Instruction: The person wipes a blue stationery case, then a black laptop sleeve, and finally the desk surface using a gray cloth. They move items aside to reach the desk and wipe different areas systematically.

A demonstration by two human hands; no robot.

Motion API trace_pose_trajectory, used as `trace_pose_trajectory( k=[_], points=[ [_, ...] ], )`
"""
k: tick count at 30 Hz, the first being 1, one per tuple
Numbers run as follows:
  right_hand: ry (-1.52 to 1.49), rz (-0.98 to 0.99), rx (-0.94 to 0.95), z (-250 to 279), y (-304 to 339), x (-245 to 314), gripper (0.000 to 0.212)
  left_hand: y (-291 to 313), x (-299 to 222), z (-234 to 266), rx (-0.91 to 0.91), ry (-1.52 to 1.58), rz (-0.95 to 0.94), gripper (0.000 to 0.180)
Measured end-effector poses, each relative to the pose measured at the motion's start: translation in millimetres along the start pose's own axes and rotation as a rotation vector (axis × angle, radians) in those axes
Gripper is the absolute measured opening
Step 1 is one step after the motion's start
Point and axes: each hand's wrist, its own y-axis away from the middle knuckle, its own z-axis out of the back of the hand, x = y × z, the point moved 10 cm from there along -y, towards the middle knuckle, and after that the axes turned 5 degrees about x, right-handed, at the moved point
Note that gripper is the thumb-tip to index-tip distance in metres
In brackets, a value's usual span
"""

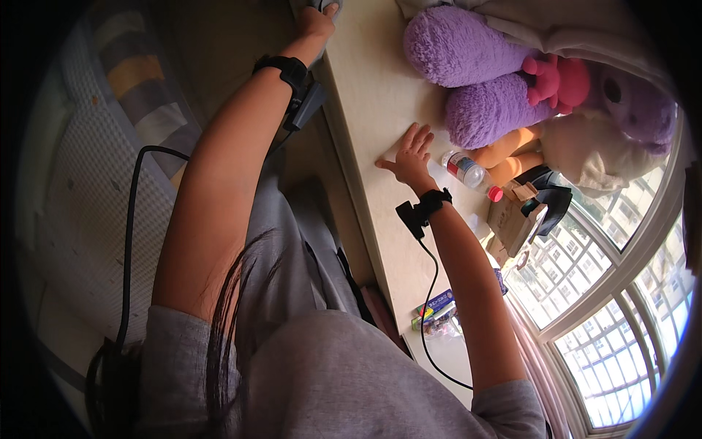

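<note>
My left hand reaches far forward to the upper edge of the view, at the ledge's left side. Its fingers, partly cut off, are curled against a grey cloth-like thing; the kind is hard to make out. My right hand lies palm down on the pale ledge, fingers spread, holding nothing. Just right of it lies a clear plastic bottle with a red cap, on its side. Both wrists wear black straps with small boxes and cables.
Two purple plush legs and a pink plush toy lie at the ledge's far right. Beyond the bottle are orange plush legs and a box. Small colourful packets lie nearer. A barred window is on the right, a bed on the left.
</note>
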Motion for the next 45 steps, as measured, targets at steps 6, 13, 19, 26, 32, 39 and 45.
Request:
trace_pose_trajectory(
  k=[6, 13, 19, 26, 32, 39, 45],
  points=[
    [-0.002, -0.022, 0.022, 1.9, -1.2, -0.5, 0.137, 53.8, -12.6, 0.5, -0.213, -0.028, -0.093, 0.056],
    [-0.067, 0.027, -0.048, 5.4, -1.9, -3.1, 0.138, 239.2, 13.9, -56.9, -0.156, 0.166, -0.223, 0.076],
    [-0.086, 0.211, -0.451, -13.6, 26.7, -8.4, 0.102, 368.2, 69.4, -125.2, -0.052, 0.276, -0.128, 0.075],
    [0.003, 0.469, -0.455, -107.0, 114.2, -21.3, 0.071, 387.9, 70.2, -130.1, -0.155, 0.153, -0.076, 0.07],
    [-0.024, 0.599, -0.487, -72.9, 123.3, -1.4, 0.072, 371.1, 70.9, -131.9, -0.024, 0.084, 0.16, 0.076],
    [-0.15, 0.383, -0.353, -20.5, 63.4, 48.4, 0.064, 298.1, 33.9, -89.4, 0.068, 0.096, 0.207, 0.078],
    [0.02, 0.236, -0.471, 31.2, 17.6, 92.2, 0.098, 192.8, 6.5, -46.8, -0.05, 0.118, 0.196, 0.083]
  ],
)
